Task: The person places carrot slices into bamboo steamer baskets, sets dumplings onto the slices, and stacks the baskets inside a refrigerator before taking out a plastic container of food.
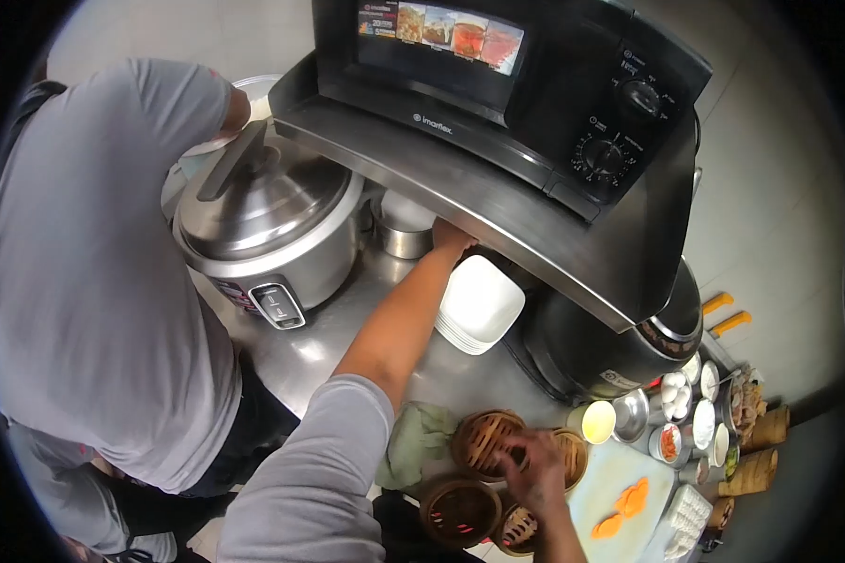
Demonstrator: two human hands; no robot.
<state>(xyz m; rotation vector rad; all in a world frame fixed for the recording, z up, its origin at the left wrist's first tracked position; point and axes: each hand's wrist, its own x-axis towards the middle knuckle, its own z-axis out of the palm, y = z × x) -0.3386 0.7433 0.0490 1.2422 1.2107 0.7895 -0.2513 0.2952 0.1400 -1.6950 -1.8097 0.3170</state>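
**Reaching under the microwave shelf while the other hand works at the steamer baskets**

The person's left hand (453,235) is stretching forward over the steel counter (329,338), arriving just above the stack of white square plates (479,305) and right under the front edge of the shelf that is carrying the black microwave (507,84). Its fingers are tucking out of sight behind that edge, so I cannot tell whether they are spread or gripping anything.

The right hand (535,469) is hovering nearer the camera than the plates, fingers bent and loosely spread downward, touching the rim between two open bamboo steamer baskets (486,441). More baskets are sitting just below it, and a crumpled green cloth (418,441) is lying just left of them.

Left of the plates, a large rice cooker (268,220) is standing with its lid shut. A co-worker in a grey shirt (94,281) is leaning over beside it. Right of the plates, a dark round cooker (620,347) is sitting under the shelf, with small bowls of ingredients (676,413) and a cutting board holding orange slices (620,511) beyond it.
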